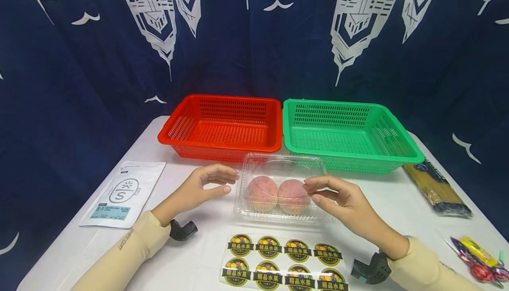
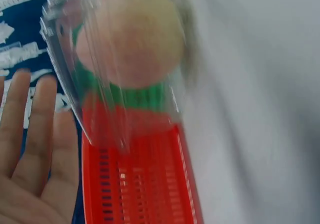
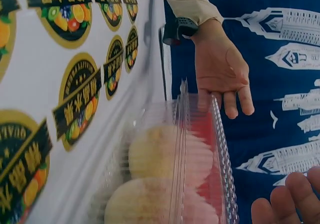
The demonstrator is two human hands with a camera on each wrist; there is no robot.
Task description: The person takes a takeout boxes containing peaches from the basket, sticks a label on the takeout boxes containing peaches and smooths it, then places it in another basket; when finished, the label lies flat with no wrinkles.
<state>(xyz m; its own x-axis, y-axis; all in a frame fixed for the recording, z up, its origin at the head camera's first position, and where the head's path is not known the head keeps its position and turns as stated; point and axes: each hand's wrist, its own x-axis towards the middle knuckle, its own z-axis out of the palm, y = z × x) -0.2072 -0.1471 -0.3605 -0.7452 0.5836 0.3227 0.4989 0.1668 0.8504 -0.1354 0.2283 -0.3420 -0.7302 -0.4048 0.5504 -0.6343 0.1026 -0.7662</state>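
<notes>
**Peaches boxed, hands poised**

We hold our left hand (image 1: pixel 203 187) and right hand (image 1: pixel 338 200) loosely spread at either end of the clear clamshell (image 1: pixel 280 187), gripping nothing. It sits mid-table, near the red basket (image 1: pixel 222 127), two peaches (image 1: pixel 278 195) inside. A careless squeeze could pop the lid. A white cloth (image 1: pixel 397 202) covers the table; a navy skyline curtain (image 1: pixel 79 61) hangs behind.

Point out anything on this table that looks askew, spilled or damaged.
Nothing stands out. The clear clamshell box lies flat with two peaches side by side inside, between the left hand and right hand. The red basket and green basket sit level, and the sticker sheet lies flat.
</notes>
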